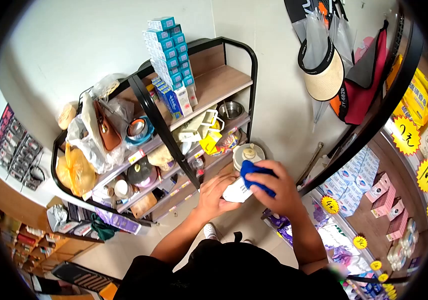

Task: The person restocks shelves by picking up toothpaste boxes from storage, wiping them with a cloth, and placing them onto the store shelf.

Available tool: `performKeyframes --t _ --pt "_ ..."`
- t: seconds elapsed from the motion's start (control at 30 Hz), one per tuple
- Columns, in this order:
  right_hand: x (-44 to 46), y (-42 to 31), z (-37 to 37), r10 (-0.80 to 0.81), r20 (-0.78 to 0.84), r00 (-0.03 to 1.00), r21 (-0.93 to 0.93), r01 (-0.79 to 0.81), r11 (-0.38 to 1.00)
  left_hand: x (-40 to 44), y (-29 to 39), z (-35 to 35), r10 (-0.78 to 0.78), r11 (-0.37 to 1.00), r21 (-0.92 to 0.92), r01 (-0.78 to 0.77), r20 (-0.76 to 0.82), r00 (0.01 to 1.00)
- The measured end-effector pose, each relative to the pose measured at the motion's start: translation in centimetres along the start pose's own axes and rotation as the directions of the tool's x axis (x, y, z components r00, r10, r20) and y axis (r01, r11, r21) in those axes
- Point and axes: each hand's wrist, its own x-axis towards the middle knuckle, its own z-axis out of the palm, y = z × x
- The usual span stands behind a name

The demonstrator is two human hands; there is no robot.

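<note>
In the head view, my left hand (215, 196) grips a small white box (237, 191) with dark print on it, held out in front of my body. Bunched in my right hand (277, 187) is a blue cloth (256, 178), which meets the box's upper right end. Fingers and cloth cover part of the box. Just beyond both hands, lower down, a round pale lidded container (249, 153) stands near the shelf's end.
Ahead, a black-framed shelf (219, 82) carries stacked teal boxes (169, 55), a steel bowl (231, 110) and bags. Visors (324, 75) hang on the wall. At right, another shelf holds tissue packs (351, 180) and yellow price tags (406, 135). A stick (311, 162) leans between them.
</note>
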Motion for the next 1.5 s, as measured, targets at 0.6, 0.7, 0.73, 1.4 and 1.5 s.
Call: performKeyframes --t 0.6,0.7,0.73,1.4,1.5 --pt "-4.5 -4.9 -3.0 -0.405 -0.042 0.913 -0.104 0.399 0.911 -1.8 14.7 4.0 -0.695 0.329 -0.789 0.518 0.17 0.699" --pt "-6.1 -5.4 -2.5 -0.378 0.017 0.925 -0.131 0.377 0.917 -2.1 15.8 3.9 -0.8 0.111 -0.854 0.509 0.227 0.555" --pt "-6.7 -5.8 -2.3 -0.375 0.047 0.926 -0.12 0.378 0.918 -2.5 15.9 4.0 -0.823 0.172 -0.848 0.5 0.155 0.546" --pt "-23.5 -21.3 0.8 -0.416 0.207 0.885 -0.187 0.453 0.872 -13.1 29.2 -4.4 -0.836 0.05 -0.86 0.508 0.242 0.492" --pt "-22.2 -22.3 0.5 -0.389 0.067 0.919 -0.225 0.393 0.891 -13.5 31.3 -4.3 -0.82 0.023 -0.859 0.511 0.276 0.502"
